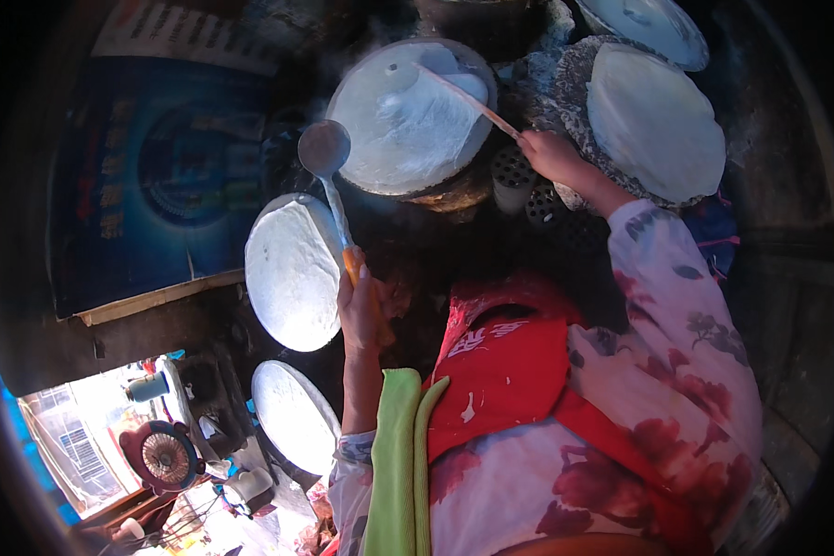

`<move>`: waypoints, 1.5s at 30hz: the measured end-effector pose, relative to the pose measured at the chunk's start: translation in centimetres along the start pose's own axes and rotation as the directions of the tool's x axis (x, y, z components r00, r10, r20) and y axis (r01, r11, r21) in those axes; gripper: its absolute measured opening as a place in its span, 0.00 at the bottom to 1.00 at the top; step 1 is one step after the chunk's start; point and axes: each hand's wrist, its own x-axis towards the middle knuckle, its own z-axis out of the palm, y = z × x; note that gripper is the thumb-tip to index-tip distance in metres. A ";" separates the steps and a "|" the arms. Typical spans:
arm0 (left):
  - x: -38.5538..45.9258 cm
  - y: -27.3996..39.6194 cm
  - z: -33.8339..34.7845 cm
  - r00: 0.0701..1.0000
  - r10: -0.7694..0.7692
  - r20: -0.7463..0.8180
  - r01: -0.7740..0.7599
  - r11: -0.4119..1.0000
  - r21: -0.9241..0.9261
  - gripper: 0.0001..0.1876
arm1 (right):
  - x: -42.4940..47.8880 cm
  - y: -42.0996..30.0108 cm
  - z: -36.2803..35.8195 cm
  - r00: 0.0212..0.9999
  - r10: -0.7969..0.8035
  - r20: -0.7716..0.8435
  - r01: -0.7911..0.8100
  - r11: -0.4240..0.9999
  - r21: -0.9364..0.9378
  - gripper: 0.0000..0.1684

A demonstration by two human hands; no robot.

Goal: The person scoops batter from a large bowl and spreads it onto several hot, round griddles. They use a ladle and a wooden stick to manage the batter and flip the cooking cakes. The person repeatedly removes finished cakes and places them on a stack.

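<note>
My left hand [360,306] grips the orange handle of a metal ladle [324,149], its round bowl raised beside the left rim of a steaming round pan [372,170]. My right hand [554,158] holds a thin wooden stick [469,101]. The stick slants over the pan, with its far tip above or touching a thin whitish layer [427,108]; I cannot tell which. Part of that layer looks folded or wrinkled. Close to my left hand stands a round dish [292,278] with a white surface.
Another white round dish [295,417] sits at lower left. Beyond my right forearm, a white round sheet or lid [657,125] rests on a rough stone-like rim [573,83]. Perforated coal briquettes [513,187] stand below the pan. A small fan [163,456] is at lower left.
</note>
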 end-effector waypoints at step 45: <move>0.5 0.7 2.9 0.997 -0.083 0.012 0.083 0.986 -0.141 0.19 | 7.4 -5.2 -1.1 0.999 0.041 -0.004 -0.041 0.969 -0.242 0.08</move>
